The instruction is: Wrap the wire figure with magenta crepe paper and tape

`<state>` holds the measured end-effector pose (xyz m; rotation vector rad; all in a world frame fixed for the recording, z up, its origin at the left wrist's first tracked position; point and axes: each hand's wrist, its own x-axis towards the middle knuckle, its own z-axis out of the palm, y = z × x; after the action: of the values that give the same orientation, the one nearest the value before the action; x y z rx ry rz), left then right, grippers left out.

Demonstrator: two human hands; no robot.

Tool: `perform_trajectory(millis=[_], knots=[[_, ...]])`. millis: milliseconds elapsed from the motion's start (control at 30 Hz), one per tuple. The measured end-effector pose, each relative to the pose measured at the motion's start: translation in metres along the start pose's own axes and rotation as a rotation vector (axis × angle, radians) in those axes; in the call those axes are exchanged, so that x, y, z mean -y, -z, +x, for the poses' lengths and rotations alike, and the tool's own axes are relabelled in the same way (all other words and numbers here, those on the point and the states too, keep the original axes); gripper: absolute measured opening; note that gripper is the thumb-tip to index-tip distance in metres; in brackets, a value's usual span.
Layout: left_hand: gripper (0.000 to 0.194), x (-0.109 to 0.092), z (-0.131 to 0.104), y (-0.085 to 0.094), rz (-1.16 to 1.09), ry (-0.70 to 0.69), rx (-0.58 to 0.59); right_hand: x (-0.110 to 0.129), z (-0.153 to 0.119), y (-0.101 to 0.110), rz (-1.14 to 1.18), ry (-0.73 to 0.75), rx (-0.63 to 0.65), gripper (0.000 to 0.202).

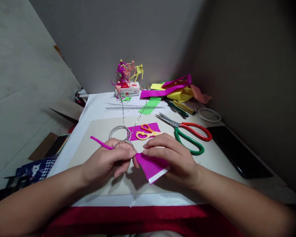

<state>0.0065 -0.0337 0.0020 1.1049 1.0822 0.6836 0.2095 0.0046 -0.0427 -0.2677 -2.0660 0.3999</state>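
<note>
Near the front of the table, my left hand [113, 159] pinches twisted silvery wire [123, 115] and the gathered top of a magenta paper piece [151, 166]. A thin magenta rolled strip [101, 142] sticks out to the left from that hand. The paper flares down to the right and has a white strip along its lower edge. My right hand [171, 158] has its fingers closed on the paper's upper right side. Just beyond the hands lie a coil of wire [118, 133], a flat magenta sheet [154, 127] and small orange-handled scissors [148, 132].
Large scissors [192, 128] with red and green handles lie right, beside a black phone [239, 153]. Behind are pliers [179, 108], a white coil [208, 114], thin wires [128, 107], coloured paper strips [177, 89] and a small box [129, 89] with little figures [130, 69] on it.
</note>
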Motion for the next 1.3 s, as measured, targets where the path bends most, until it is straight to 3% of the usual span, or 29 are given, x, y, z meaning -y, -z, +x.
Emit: perform_trajectory(millis=[433,700,800,933,1167,1300], knots=[[0.022,0.009,0.001,-0.001,0.184,-0.01,0.031,0.004,0.001,-0.005,0.112,-0.053,0.045,0.02],[0.019,0.006,0.001,-0.001,0.34,0.013,0.044,0.013,0.006,-0.008,0.198,-0.364,0.013,0.01],[0.02,0.004,0.003,-0.002,0.438,-0.007,0.043,0.014,0.006,-0.008,0.219,-0.415,0.061,0.006],[0.021,0.002,0.004,-0.002,0.571,-0.068,0.056,0.014,0.006,-0.007,0.251,-0.466,0.102,0.008],[0.021,0.003,0.002,-0.004,0.798,-0.168,0.009,0.015,0.008,-0.008,0.393,-0.749,0.131,0.017],[0.019,0.006,0.002,-0.004,0.866,-0.184,0.049,0.015,0.009,-0.008,0.522,-0.925,0.161,0.018]])
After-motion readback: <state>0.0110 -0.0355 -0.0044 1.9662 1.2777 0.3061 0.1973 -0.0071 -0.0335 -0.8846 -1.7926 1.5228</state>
